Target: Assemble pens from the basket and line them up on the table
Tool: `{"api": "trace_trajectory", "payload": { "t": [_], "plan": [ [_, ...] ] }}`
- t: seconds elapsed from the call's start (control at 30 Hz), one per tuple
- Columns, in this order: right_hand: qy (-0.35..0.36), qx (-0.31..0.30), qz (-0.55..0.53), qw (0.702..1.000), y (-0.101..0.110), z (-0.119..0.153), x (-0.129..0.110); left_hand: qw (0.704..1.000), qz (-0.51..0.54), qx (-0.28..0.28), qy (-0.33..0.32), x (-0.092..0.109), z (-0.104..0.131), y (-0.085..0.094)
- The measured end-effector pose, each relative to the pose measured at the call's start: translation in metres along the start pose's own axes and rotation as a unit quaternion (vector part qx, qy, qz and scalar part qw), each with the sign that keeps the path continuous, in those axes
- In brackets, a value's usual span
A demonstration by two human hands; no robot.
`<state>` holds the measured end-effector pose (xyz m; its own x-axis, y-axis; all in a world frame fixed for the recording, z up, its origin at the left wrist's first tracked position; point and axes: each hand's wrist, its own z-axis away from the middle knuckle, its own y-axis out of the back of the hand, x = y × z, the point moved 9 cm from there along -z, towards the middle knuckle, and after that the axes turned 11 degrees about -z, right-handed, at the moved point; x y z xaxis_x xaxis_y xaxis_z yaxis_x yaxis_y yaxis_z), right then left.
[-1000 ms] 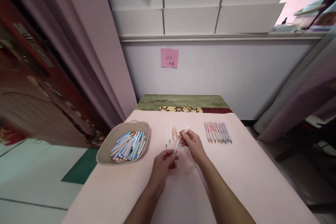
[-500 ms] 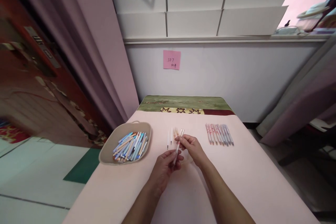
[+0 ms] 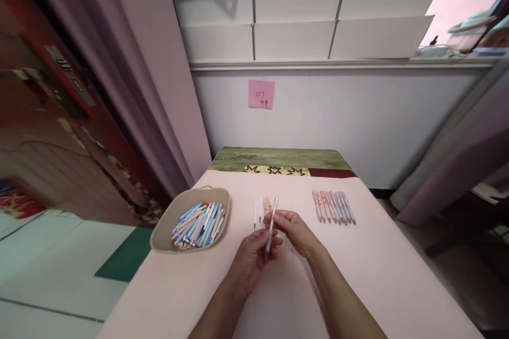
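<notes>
Both my hands hold one slim, clear-barrelled pen (image 3: 272, 226) above the middle of the table, its upper end tilted slightly away to the right. My left hand (image 3: 256, 250) pinches the lower part, and my right hand (image 3: 289, 226) grips it higher up between thumb and fingers. Just beyond my fingers lie two thin pen refills (image 3: 260, 210) with dark tips. Beside them are a few orange-toned pen pieces (image 3: 266, 204), partly hidden by the held pen and my right hand. Off to the right, several clear pens (image 3: 333, 207) with pink to grey-blue tints lie in a neat row.
A beige basket (image 3: 162, 233) full of blue, orange and white pens stands at the table's left. Pale pink cloth (image 3: 382, 275) covers the table, with a green patterned strip (image 3: 278, 157) at the far edge. A pink note (image 3: 261, 94) is on the wall.
The held pen has turned a little more upright, and both hands sit slightly lower in view. The whole scene has shifted slightly downward with the camera. Both hands still grip the pen.
</notes>
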<state>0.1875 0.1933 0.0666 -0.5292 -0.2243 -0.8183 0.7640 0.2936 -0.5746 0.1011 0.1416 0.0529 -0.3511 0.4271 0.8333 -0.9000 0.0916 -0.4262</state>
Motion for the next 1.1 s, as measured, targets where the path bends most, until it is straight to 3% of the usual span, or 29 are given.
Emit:
{"api": "trace_trajectory", "payload": {
  "t": [0.17,0.33,0.53,0.7,0.87,1.1],
  "plan": [
    [0.02,0.045,0.013,0.999,0.006,0.001,-0.004,0.995,-0.077,0.013,-0.055,0.008,0.0,-0.002],
    [-0.014,-0.007,-0.037,0.999,-0.003,0.002,0.001,0.996,-0.068,0.021,-0.053,0.004,0.0,-0.001],
    [0.004,0.048,-0.013,0.999,0.008,0.001,0.0,0.997,-0.066,0.02,-0.046,0.004,-0.002,-0.005],
    [-0.004,-0.01,-0.039,0.999,-0.001,0.001,-0.003,0.996,-0.061,0.018,-0.055,0.011,-0.002,-0.005],
    [-0.009,0.003,-0.014,1.0,0.0,0.002,0.0,0.997,-0.054,0.019,-0.06,0.014,-0.001,-0.006],
    [-0.045,-0.055,-0.088,0.994,-0.018,0.004,0.008,0.998,-0.038,0.007,-0.042,0.011,-0.001,-0.005]
  ]
}}
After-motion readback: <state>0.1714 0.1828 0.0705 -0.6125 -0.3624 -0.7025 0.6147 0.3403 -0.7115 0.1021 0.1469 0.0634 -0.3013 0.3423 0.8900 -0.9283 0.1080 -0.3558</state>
